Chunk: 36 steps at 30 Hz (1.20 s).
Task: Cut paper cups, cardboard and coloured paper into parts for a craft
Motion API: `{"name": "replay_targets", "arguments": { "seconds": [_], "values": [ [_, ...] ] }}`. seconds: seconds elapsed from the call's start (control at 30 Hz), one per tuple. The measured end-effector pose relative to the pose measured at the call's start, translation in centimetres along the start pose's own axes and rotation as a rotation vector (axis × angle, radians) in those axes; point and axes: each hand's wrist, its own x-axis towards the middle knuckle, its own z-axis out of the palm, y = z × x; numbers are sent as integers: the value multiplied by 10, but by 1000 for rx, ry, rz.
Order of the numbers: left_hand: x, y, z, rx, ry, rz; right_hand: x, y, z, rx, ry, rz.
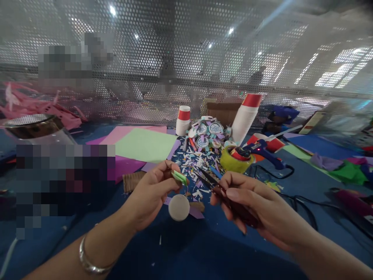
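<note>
My left hand is closed in a pinch on a small folded piece of green paper, held just above the blue table. My right hand is closed round a pair of dark-handled scissors, whose blades point up and left toward the green paper, a short gap apart from it. Below the green paper a white round disc lies on the table beside a lilac scrap. A silver bangle sits on my left wrist.
Paper scraps litter the table ahead. Behind them lie round paper pieces, red-and-white paper cups, a tall cup stack, a yellow tape roll, a blue glue gun with black cord, and green and pink sheets. A perforated screen stands behind.
</note>
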Motion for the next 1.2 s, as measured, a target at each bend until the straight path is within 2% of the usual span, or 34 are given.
{"name": "replay_targets", "arguments": {
  "seconds": [0.17, 0.63, 0.87, 1.2],
  "values": [
    [2, -2, -1, 45, 60, 52, 5, 5, 2, 40, -48, -1],
    [5, -7, 2, 222, 20, 64, 7, 11, -7, 20, -54, 21],
    [-2, -10, 8, 438, 20, 134, 9, 14, -4, 34, -58, 11],
    [-8, -9, 13, 546, 9, 241, 5, 19, 3, 64, -61, 135]
  ]
}}
